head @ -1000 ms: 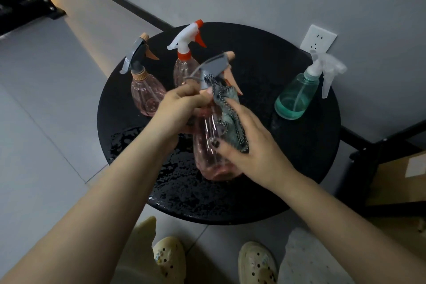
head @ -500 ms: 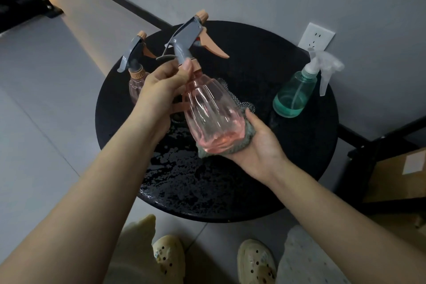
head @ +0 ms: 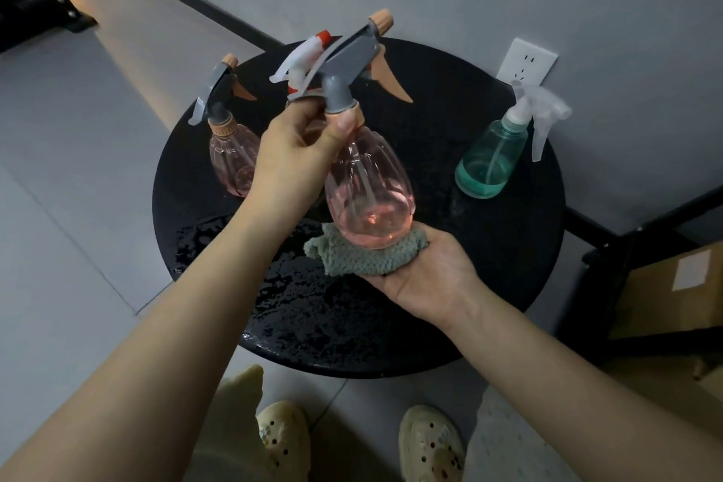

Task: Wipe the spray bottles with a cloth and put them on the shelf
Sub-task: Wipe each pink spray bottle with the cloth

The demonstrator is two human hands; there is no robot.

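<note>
Above wet black table (head: pixel 489 297), left hand (head: pixel 291 164) pinches pink bottle (head: pixel 369 192) neck (steadying it); open right hand (head: pixel 424 278) cups cloth (head: pixel 364 256) underneath, drying its base.

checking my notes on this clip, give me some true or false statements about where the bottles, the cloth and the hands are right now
1. The left hand grips the raised pink spray bottle at its neck. True.
2. The grey-green cloth lies flat on the black round table. False: it rests in the right hand, under the raised bottle's base.
3. The green spray bottle stands on the table to the right, untouched. True.
4. Both hands hold the green bottle. False: neither touches it.
5. A second pink spray bottle stands on the table at the left. True.
</note>
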